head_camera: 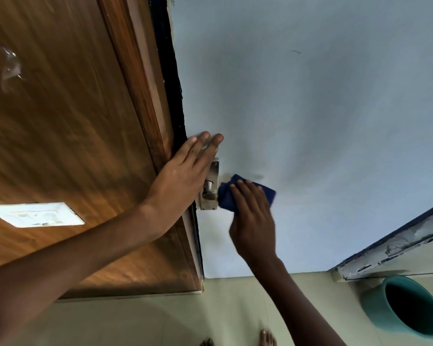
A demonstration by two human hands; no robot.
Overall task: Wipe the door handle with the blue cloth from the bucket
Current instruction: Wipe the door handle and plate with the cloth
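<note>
Our left hand (178, 181) lies flat and open on the door (60, 126) while our right hand (254, 216) grips the cloth (226, 198) at the handle (209, 193); a loose grip may drop it.

The right hand (254, 221) presses the blue cloth (229, 196) against the metal door handle (209, 189), apparently touching; the left hand (183, 181) lies flat on the door edge (160, 136).

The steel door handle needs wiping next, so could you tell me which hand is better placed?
Right. The right hand grips the dark blue cloth beside the steel door handle; the left hand lies flat on the door edge.
</note>
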